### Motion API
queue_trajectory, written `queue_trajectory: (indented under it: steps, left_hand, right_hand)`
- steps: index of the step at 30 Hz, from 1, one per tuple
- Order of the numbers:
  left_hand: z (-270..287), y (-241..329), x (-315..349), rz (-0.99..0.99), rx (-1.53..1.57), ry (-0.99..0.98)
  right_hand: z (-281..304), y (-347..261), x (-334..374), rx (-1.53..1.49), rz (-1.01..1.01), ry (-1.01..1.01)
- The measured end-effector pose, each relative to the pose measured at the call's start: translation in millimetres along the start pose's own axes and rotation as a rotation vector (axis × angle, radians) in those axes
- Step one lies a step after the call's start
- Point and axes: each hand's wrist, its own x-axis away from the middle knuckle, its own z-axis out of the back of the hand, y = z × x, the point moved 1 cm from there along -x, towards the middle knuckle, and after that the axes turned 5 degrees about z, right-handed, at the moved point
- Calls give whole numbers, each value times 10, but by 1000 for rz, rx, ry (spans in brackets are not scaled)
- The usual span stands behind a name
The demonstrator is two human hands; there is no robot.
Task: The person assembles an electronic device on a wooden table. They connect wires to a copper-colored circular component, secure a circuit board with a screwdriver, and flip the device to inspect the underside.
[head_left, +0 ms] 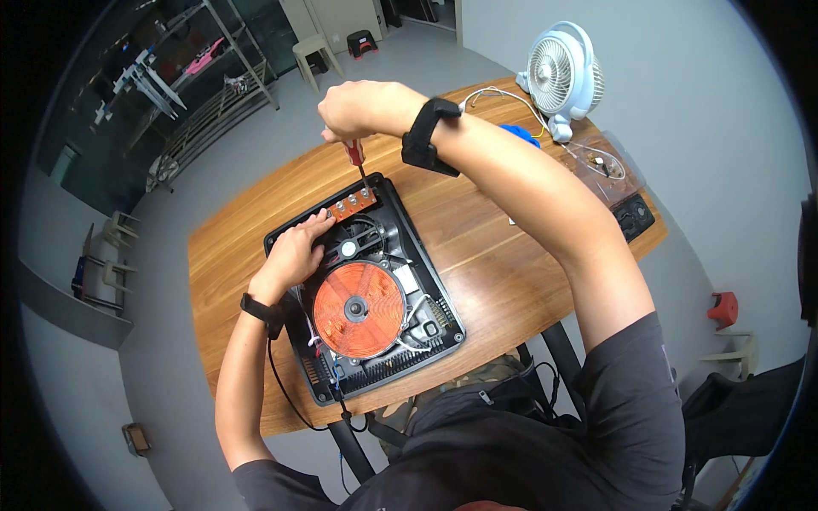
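Observation:
An opened induction cooker [444,317] with a black housing lies on the table, its round copper coil [359,298] facing up. At its far end runs a narrow orange-brown circuit board [352,204] with several small round metal parts. My right hand [362,109] is closed round the red handle of a screwdriver [355,153], whose shaft points down to the right end of that board. My left hand [296,252] rests on the cooker's left side, fingers stretched to the board's left end. Between the board and the coil sits a black cooling fan [351,247].
A light blue desk fan [555,75] stands at the table's far right corner. Beside it are a clear plastic tray [607,170] of small parts and a black case [633,218]. A black cable [290,400] hangs by my left wrist. Bare wood [498,281] shows right of the cooker.

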Motion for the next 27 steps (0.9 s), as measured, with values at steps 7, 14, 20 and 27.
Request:
queue_trajectory:
  steps: [7, 14, 20, 27]
  left_hand:
    - [-18, -29, -8, -31, -45, 28]
    - [-62, -71, -47, -28, -76, 7]
    - [-93, -136, -25, -31, -61, 23]
    - [-70, -82, -1, -38, -38, 45]
  right_hand:
    - [106, -112, 153, -30, -164, 14]
    - [62, -83, 133, 2, 114, 91]
    - [-17, -222, 45, 90, 34, 104]
    - [-17, -105, 50, 15, 16, -6]
